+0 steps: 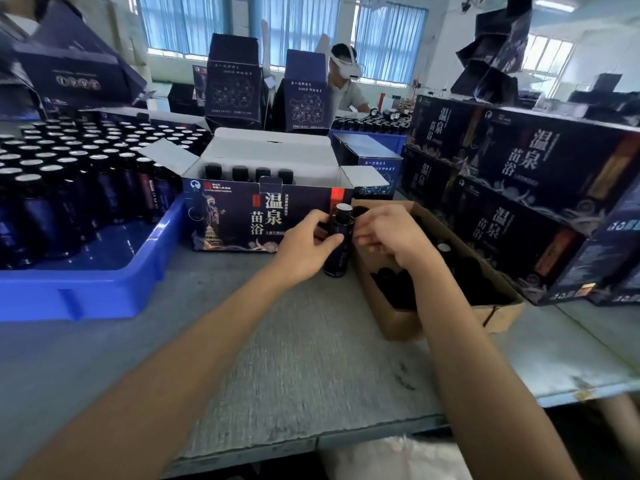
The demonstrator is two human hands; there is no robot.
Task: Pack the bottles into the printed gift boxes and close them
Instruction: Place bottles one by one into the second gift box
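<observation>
Bottle held upright in front of the open gift box, both hands close together on or at it.

Left hand (304,244) wraps the bottle (337,258) at mid-body, thumb across the front. Judged a steadying grip, so the top can be worked or checked before packing. Right hand (384,233) is curled beside the neck. Blur hides whether it pinches anything or touches the cap. Bottle's long axis is vertical, cap up, base at the table (311,358); contact with it is unclear. Gift box (242,216) stands just behind, flaps open, four bottle tops showing in its back row. Blue tray (86,292) of bottles sits at left, cardboard box (398,320) at right.
</observation>
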